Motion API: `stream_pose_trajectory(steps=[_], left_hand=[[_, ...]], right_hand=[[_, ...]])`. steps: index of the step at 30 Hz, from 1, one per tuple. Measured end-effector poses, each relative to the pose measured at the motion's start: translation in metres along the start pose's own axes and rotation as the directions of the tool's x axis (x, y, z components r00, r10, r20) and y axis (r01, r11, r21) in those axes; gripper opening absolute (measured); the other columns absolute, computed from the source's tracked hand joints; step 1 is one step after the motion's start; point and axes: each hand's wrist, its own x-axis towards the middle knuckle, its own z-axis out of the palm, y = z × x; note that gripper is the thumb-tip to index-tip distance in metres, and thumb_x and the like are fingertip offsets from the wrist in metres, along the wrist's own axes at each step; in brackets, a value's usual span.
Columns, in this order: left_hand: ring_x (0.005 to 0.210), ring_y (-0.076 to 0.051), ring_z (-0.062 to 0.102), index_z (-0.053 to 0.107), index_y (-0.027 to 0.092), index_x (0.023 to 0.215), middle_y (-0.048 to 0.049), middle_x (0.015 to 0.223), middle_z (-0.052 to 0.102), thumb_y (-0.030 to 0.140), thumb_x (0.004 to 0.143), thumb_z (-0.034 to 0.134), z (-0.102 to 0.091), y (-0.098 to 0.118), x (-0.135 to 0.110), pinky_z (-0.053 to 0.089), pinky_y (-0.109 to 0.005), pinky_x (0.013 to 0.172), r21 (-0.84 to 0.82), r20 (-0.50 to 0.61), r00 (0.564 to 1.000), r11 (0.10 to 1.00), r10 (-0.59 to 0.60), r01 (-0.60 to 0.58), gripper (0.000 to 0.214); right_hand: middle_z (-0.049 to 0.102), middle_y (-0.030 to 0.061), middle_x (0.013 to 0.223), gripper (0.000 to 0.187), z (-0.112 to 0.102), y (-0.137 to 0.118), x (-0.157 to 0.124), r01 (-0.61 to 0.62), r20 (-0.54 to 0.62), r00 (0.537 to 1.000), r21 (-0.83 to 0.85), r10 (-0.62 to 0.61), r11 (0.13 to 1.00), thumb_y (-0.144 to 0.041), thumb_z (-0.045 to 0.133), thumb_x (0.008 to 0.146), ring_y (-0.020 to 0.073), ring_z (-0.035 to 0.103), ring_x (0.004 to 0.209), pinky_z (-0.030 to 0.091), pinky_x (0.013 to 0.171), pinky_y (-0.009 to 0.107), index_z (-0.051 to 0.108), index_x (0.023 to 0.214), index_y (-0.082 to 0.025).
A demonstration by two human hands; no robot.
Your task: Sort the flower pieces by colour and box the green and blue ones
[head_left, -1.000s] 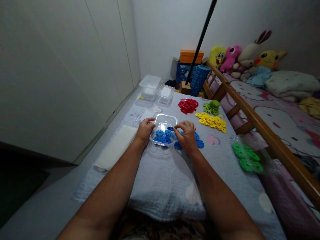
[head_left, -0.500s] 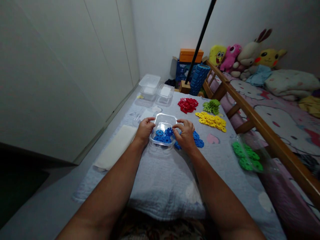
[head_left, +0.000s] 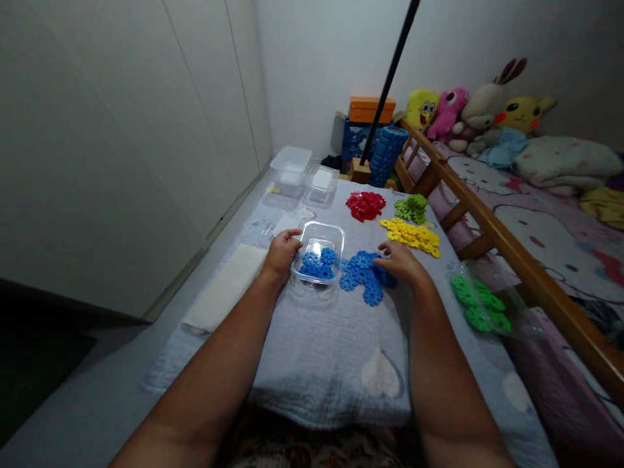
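Observation:
A clear plastic container (head_left: 324, 228) stands on the cloth in front of me with several blue snowflake discs (head_left: 318, 268) inside. My left hand (head_left: 283, 252) grips its left rim between thumb and fingers. To the right of the container lies a loose pile of blue snowflake discs (head_left: 363, 274). Over the right side of that pile is my right hand (head_left: 402, 263), its thumb and fingers apart with nothing seen between them. Some discs under that hand are hidden.
Farther back lie piles of red (head_left: 365, 205), yellow (head_left: 410, 235) and light green pieces (head_left: 412, 208). A bag of green discs (head_left: 480, 305) rests by the wooden bed rail (head_left: 480, 201). Clear containers (head_left: 322, 182) stand at the back left; a folded cream cloth (head_left: 227, 286) lies at left.
My right hand has moved right, from the container's right rim to the blue pile, uncovering more of the discs. My left hand and the container have stayed in place.

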Motion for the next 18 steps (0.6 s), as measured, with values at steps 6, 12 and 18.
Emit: stream_pose_trajectory(steps=[6,12,18], left_hand=[[0.048,-0.009,0.037,0.068,0.015,0.098,0.0087,0.055,0.048,0.025,0.055,0.066,-0.0007,-0.0014,0.0008,0.025,-0.024,0.048,0.004,0.001,1.0,1.0,0.0,0.0,0.044],[0.048,-0.01,0.037,0.068,0.015,0.098,0.0088,0.054,0.048,0.024,0.055,0.065,-0.0013,-0.0024,0.0008,0.025,-0.024,0.048,0.006,-0.002,1.0,1.0,0.007,-0.007,0.044],[0.049,-0.01,0.038,0.068,0.015,0.098,0.0081,0.056,0.049,0.024,0.055,0.065,-0.0008,-0.0022,0.0018,0.026,-0.024,0.048,-0.003,-0.004,1.0,1.0,0.007,-0.007,0.044]], right_hand=[[0.07,0.0017,0.088,0.034,-0.0028,0.0096,0.0002,-0.062,0.124,0.991,0.076,0.052,0.995,-0.028,0.084,0.073,0.0181,0.063,0.076,0.045,0.066,0.026,0.07,0.103,-0.021],[0.068,0.0002,0.078,0.02,0.0034,0.0084,0.0035,0.008,-0.045,0.999,0.125,-0.002,0.992,-0.022,0.083,0.069,0.0186,0.062,0.073,0.042,0.065,0.028,0.065,0.078,-0.023],[0.063,-0.0013,0.066,0.004,-0.0041,0.0024,0.0024,0.07,-0.113,0.993,0.329,-0.034,0.942,-0.023,0.067,0.075,0.0173,0.057,0.064,0.04,0.062,0.029,0.065,0.071,-0.023]])
